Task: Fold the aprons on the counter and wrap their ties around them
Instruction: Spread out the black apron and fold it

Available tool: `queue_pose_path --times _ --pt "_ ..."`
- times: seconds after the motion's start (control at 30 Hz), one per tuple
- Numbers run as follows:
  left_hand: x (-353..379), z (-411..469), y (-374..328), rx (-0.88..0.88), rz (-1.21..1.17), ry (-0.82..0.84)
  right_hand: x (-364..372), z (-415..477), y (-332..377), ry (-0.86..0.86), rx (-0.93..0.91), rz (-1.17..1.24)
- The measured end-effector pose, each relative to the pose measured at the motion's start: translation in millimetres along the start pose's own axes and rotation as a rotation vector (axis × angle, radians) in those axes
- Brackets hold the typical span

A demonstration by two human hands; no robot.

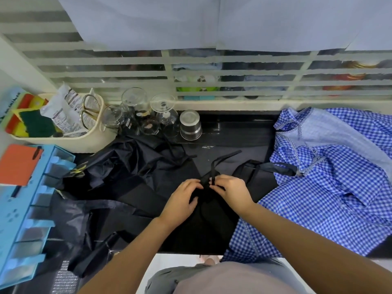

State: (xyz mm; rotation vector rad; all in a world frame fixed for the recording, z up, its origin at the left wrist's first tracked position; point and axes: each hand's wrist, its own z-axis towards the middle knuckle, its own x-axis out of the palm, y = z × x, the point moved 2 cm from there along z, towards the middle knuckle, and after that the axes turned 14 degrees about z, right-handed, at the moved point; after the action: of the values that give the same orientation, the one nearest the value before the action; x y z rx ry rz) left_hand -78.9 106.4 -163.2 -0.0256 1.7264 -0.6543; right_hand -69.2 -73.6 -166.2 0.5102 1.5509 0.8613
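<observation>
A folded black apron [209, 219] lies on the dark counter [233, 132] in front of me. My left hand [182, 200] grips the top of the bundle. My right hand [231, 190] pinches a black tie [220, 161] that runs up and away from the bundle. A crumpled black apron [127, 166] lies to the left. To the right, a blue checked apron [331, 183] is spread loosely, covering part of another dark apron [261, 172].
Upturned glasses [137, 115] and a steel cup [190, 125] stand at the back of the counter. A cream tub [93, 139] with sponges and scissors sits back left. A blue organiser [27, 209] is at the left edge. A barred window runs behind.
</observation>
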Motion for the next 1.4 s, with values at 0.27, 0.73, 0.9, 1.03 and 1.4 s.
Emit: queue_pose_path --times 0.27,0.73,0.9,1.03,1.4 --pt "-5 0 -14 -0.452 -0.020 0.208 1 3 10 -0.010 -0.123 -0.165" --pt "-38 -1 -4 -0.598 -0.612 0.312 4 13 8 0.196 -0.092 -0.023" --pt "-50 12 -7 -0.556 -0.790 0.218 -1 17 8 0.156 0.172 0.241" --pt "-45 24 -13 -0.525 -0.841 0.202 -4 23 7 0.251 0.327 0.460" --pt "-41 47 -11 -0.524 -0.795 0.088 1 36 12 0.119 0.529 0.618"
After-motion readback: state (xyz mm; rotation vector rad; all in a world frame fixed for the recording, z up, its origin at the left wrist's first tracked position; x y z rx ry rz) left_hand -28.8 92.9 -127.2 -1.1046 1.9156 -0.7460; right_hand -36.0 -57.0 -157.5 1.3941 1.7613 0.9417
